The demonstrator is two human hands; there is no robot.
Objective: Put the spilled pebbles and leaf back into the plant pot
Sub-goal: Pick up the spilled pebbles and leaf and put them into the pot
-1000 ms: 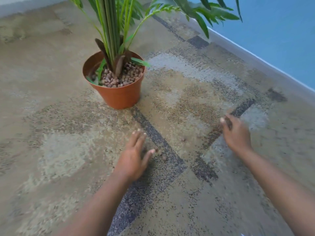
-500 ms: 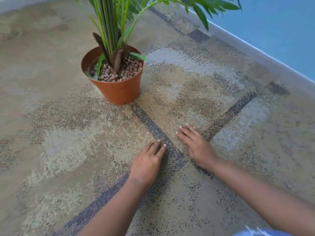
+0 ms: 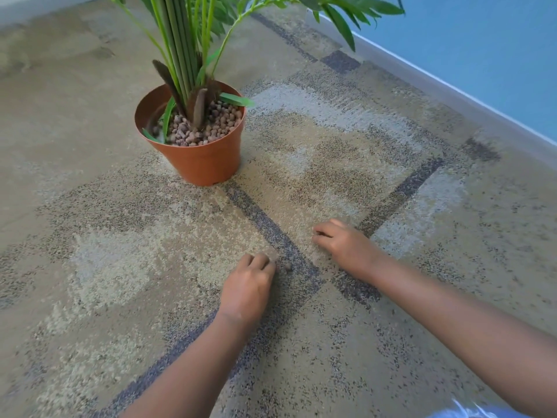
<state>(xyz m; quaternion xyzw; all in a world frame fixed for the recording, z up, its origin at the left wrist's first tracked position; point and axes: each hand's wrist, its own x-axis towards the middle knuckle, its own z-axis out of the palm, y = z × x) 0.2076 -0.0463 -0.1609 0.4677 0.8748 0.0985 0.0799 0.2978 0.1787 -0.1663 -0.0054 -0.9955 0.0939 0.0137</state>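
Note:
A terracotta plant pot point(image 3: 205, 159) stands on the carpet, filled with brown pebbles point(image 3: 215, 123) around green palm stems. A loose green leaf point(image 3: 236, 100) lies across its right rim. My left hand point(image 3: 247, 286) rests knuckles-up on the dark carpet stripe, fingers curled under. One small pebble point(image 3: 287, 267) lies on the stripe just right of its fingertips. My right hand point(image 3: 343, 242) presses on the carpet further right, its fingers curled down with the tips hidden. Whether either hand holds a pebble is hidden.
The patterned beige and grey carpet point(image 3: 331, 164) stretches all round. A white skirting board point(image 3: 452, 95) and a blue wall point(image 3: 482, 49) run along the right. Palm fronds point(image 3: 340, 13) hang over the area behind the pot.
Both hands have curled their fingers from flat to bent. The right hand came in from the far right towards the left hand. The view has shifted slightly closer.

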